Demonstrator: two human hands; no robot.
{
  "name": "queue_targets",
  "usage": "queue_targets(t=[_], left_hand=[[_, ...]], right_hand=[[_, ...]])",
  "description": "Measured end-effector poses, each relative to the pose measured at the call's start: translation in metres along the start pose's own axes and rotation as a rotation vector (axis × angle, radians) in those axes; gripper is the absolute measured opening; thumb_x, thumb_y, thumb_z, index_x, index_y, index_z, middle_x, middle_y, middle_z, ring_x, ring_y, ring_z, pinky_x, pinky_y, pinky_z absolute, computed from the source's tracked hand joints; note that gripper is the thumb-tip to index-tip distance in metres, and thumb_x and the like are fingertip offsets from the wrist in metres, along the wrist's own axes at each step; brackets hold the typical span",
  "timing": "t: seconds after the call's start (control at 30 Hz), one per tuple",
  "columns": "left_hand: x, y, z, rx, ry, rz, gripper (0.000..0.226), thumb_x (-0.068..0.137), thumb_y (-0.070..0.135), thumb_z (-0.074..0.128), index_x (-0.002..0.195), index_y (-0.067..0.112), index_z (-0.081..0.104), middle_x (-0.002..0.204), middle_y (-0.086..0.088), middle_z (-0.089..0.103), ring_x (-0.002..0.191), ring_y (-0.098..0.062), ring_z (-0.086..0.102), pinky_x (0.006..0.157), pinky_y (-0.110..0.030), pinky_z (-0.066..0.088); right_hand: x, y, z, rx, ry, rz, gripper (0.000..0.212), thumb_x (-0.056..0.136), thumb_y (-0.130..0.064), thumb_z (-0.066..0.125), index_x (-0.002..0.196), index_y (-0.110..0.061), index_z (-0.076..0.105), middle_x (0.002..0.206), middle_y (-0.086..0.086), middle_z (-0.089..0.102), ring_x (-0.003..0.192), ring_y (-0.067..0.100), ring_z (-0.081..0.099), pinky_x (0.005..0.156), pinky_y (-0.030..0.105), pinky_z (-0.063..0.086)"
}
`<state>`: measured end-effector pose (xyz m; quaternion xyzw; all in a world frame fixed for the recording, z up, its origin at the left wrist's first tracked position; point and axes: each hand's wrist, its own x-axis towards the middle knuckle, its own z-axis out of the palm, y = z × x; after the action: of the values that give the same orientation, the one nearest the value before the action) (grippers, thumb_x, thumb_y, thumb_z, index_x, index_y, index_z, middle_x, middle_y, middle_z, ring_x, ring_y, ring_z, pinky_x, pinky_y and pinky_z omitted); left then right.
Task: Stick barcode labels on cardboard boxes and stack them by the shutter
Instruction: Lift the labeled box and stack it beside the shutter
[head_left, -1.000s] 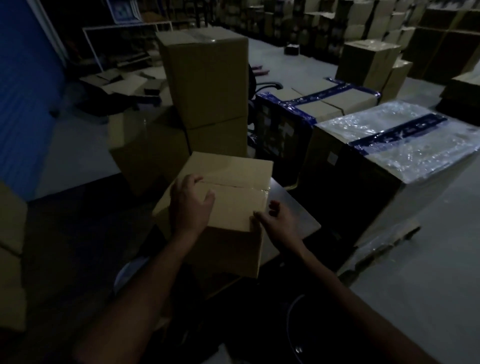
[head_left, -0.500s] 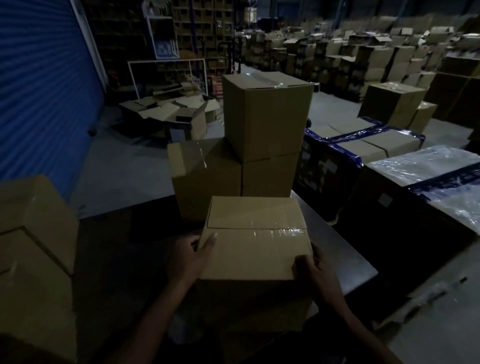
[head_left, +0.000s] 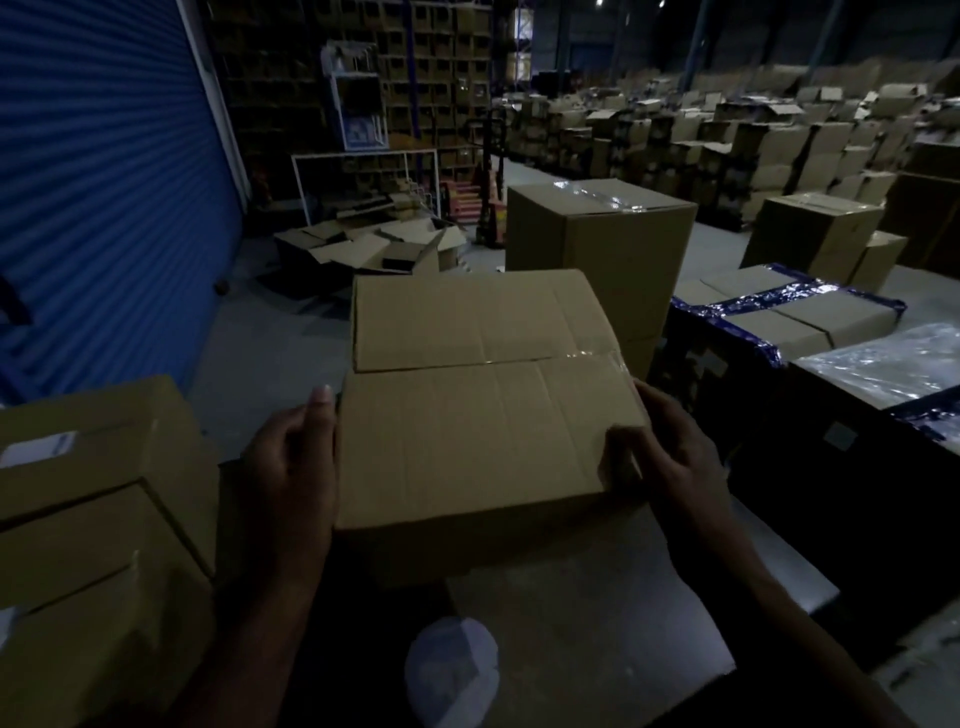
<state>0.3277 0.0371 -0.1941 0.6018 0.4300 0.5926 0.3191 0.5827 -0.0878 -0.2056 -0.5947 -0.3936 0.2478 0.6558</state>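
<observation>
A taped cardboard box (head_left: 483, 400) is held up in front of me above the dark table (head_left: 597, 623). My left hand (head_left: 291, 467) grips its left side, thumb up along the edge. My right hand (head_left: 670, 457) grips its right near corner, thumb on the top face. No label shows on the box's top. At the left stands a stack of boxes (head_left: 88, 545); the top one bears a white barcode label (head_left: 39, 448). The blue shutter (head_left: 98, 182) fills the left wall.
A tall box (head_left: 602, 249) stands behind the held one. Wrapped pallets with blue tape (head_left: 795, 317) sit at the right. Flattened cartons (head_left: 374, 249) lie on the floor near the shutter. A white round object (head_left: 449, 670) lies on the table's near edge.
The box has come up off the table and nearer to me, and my view has swung left toward the shutter. My left hand slid from the top onto the side.
</observation>
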Motion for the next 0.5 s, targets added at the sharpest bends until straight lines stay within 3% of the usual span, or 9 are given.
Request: queue_targets(t=[0.07, 0.17, 0.3, 0.4, 0.5], left_hand=[[0.018, -0.002, -0.002, -0.067, 0.005, -0.063, 0.035, 0.101, 0.053, 0.043, 0.086, 0.032, 0.067, 0.09, -0.004, 0.07, 0.081, -0.012, 0.063, 0.075, -0.038, 0.053], [0.041, 0.001, 0.004, -0.31, -0.044, -0.163, 0.038, 0.096, 0.053, 0.037, 0.114, 0.035, 0.066, 0.114, 0.005, 0.07, 0.11, -0.017, 0.062, 0.1, -0.052, 0.047], [0.067, 0.012, 0.022, -0.504, -0.04, -0.156, 0.027, 0.103, 0.027, 0.039, 0.113, 0.035, 0.062, 0.098, 0.023, 0.073, 0.098, -0.002, 0.066, 0.097, -0.04, 0.047], [0.098, 0.008, 0.038, -0.474, -0.072, -0.11, 0.038, 0.091, 0.032, 0.053, 0.128, 0.025, 0.06, 0.121, 0.007, 0.067, 0.118, -0.018, 0.06, 0.105, -0.045, 0.044], [0.13, 0.008, 0.059, -0.471, -0.028, -0.172, 0.03, 0.082, 0.037, 0.057, 0.111, 0.028, 0.064, 0.104, 0.008, 0.066, 0.103, -0.017, 0.062, 0.094, -0.044, 0.049]], right_hand=[[0.017, -0.012, 0.008, 0.017, -0.031, -0.038, 0.063, 0.076, -0.045, 0.062, 0.136, -0.037, 0.048, 0.121, -0.02, 0.057, 0.102, -0.003, 0.061, 0.069, 0.021, 0.056], [0.049, -0.03, 0.023, 0.039, -0.08, -0.097, 0.059, 0.085, -0.038, 0.061, 0.141, -0.032, 0.044, 0.127, -0.014, 0.055, 0.105, 0.0, 0.06, 0.073, 0.022, 0.056], [0.097, -0.048, 0.04, 0.015, -0.116, -0.185, 0.055, 0.093, -0.037, 0.057, 0.144, -0.029, 0.04, 0.137, -0.009, 0.05, 0.118, 0.007, 0.055, 0.089, 0.03, 0.053], [0.135, -0.057, 0.047, 0.002, -0.148, -0.223, 0.053, 0.092, -0.039, 0.059, 0.14, -0.027, 0.04, 0.133, -0.009, 0.049, 0.115, 0.008, 0.054, 0.082, 0.026, 0.054], [0.173, -0.058, 0.049, 0.05, -0.228, -0.22, 0.057, 0.087, -0.029, 0.068, 0.135, -0.025, 0.037, 0.127, -0.006, 0.05, 0.112, 0.01, 0.055, 0.078, 0.021, 0.054]])
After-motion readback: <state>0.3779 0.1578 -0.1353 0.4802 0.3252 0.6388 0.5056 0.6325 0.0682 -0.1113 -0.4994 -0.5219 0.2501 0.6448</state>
